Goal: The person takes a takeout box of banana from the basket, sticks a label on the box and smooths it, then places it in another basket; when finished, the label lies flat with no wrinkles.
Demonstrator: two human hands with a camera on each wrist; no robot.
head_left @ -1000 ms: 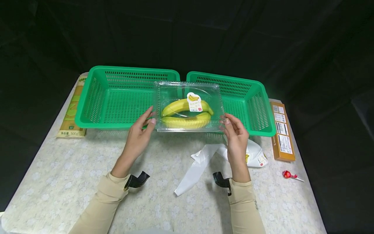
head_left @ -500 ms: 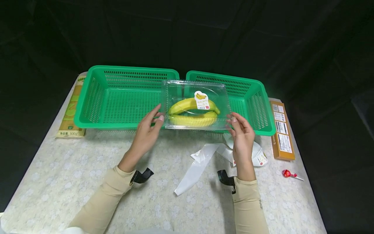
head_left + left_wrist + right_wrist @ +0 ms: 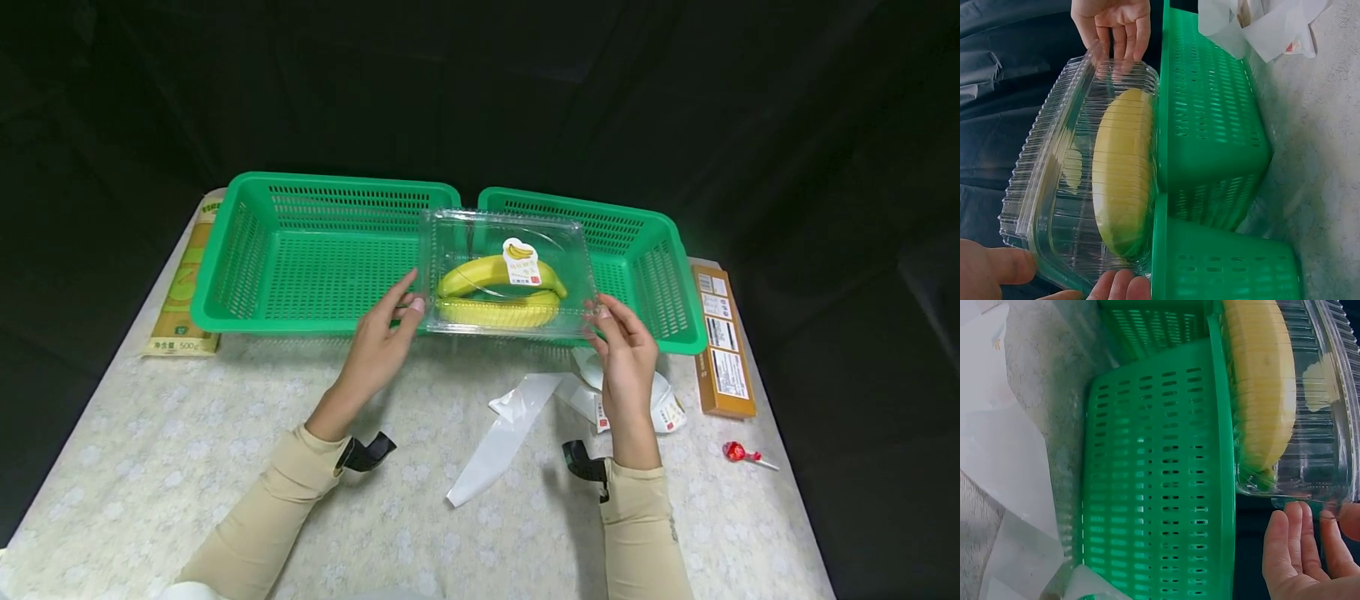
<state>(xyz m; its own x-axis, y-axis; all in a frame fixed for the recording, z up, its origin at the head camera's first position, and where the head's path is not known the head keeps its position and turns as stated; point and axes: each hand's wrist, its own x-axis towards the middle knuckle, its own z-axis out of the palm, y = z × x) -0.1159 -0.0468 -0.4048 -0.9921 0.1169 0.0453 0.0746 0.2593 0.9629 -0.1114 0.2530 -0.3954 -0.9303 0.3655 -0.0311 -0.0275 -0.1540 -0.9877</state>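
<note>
A clear plastic clamshell box [image 3: 510,331] with a banana-printed label [image 3: 521,262] holds two bananas [image 3: 498,315]. It spans the gap between two green baskets, close over their front rims. My left hand [image 3: 375,350] grips its left end, with the thumb on the side and the fingertips under the bottom edge. At the other end my right hand [image 3: 630,362] pinches the corner between thumb and fingers. In the left wrist view the lid [image 3: 1041,150] lies down over the fruit.
A left basket [image 3: 337,177] and a right basket [image 3: 693,312] stand side by side at the back. A 500 g bag [image 3: 180,300] lies far left, an orange box [image 3: 723,342] far right. Nearer are a lollipop [image 3: 735,452], a white strip [image 3: 491,446] and a crumpled white wrapper [image 3: 663,404].
Both hands have moved the clamshell box a little to the right, mostly in the first half second. Since then it has stayed nearly still, with the same hold on it.
</note>
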